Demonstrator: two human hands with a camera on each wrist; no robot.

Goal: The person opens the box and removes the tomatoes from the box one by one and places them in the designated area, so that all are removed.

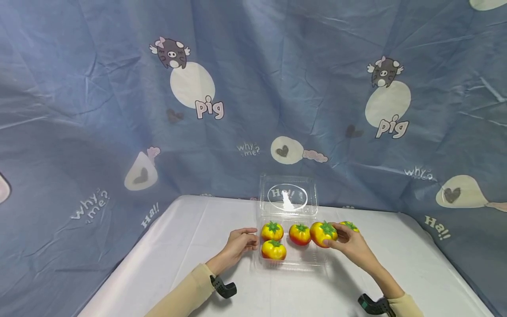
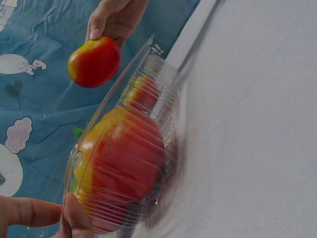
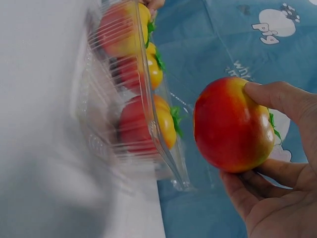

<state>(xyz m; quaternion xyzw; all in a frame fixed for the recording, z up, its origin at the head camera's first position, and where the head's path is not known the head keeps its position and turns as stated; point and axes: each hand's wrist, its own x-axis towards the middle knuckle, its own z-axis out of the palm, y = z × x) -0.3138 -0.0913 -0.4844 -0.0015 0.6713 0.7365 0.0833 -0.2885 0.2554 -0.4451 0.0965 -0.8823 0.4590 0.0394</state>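
Note:
In the head view, a clear plastic clamshell container (image 1: pixel 291 255) lies on the table with its lid (image 1: pixel 288 182) raised at the back. Three yellow-and-red tomatoes with green leafy tops sit inside: two on the left, front (image 1: pixel 273 250) and back (image 1: pixel 272 231), and one at the back middle (image 1: pixel 299 234). My left hand (image 1: pixel 237 244) pinches the container's left rim (image 2: pixel 69 173) between thumb and finger. Above the container's right side, my right hand (image 1: pixel 352 246) grips another tomato (image 3: pixel 233 126) between thumb and fingers, clear of the rim.
One more tomato (image 1: pixel 350 226) shows partly behind my right hand, to the right of the container. The white-covered table (image 1: pixel 198 229) ends at a blue printed curtain (image 1: pixel 237 88) at the back and sides.

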